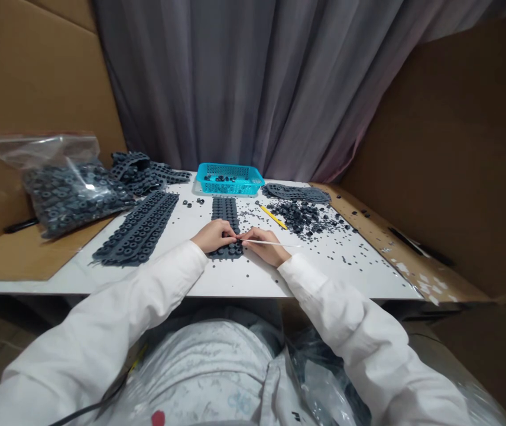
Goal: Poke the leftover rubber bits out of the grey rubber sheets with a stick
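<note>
A dark grey rubber strip with rows of round bumps (225,208) lies upright to me on the table, under both hands. My left hand (212,236) rests over its left side, thumb and fingertips pinched together near the middle of the strip; what they grip is too small to make out. My right hand (267,245) is closed at the strip's right edge, with a thin white stick (275,243) between its fingers. The stick points left toward my left fingertips, and its other end sticks out to the right. The fingertips of both hands nearly meet.
Wider bumpy strips (140,228) lie left, beside a clear bag of dark round parts (73,195). Behind stands a turquoise basket (230,188). To the right are a yellow tool (273,217), a heap of small black parts (299,218) and another folded strip (297,192). Cardboard walls flank the table.
</note>
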Available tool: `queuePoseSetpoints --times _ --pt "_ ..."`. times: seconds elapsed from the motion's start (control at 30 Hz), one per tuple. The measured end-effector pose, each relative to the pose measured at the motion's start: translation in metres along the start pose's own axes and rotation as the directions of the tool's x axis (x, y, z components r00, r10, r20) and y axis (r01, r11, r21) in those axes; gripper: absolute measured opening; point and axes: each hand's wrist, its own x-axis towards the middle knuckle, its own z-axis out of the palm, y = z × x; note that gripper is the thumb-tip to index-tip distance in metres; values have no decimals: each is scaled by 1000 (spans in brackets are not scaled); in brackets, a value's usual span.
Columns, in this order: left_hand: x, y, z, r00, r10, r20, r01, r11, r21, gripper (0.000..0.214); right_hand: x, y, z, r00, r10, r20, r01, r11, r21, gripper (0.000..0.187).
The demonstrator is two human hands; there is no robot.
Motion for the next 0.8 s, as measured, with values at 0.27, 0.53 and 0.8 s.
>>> queuePoseSetpoints --times 0.27,0.53,0.8 --pt "0 -2 -1 1000 -2 19 2 999 -33 9 0 1 0 1000 -27 7 27 999 -23 26" --pt "1 -3 -1 1000 5 23 -3 998 -56 11 2 1 -1 996 -75 41 78 992 -95 20" --pt "0 -2 0 1000 4 18 -3 998 -55 10 1 4 1 999 -28 -21 29 997 73 24"
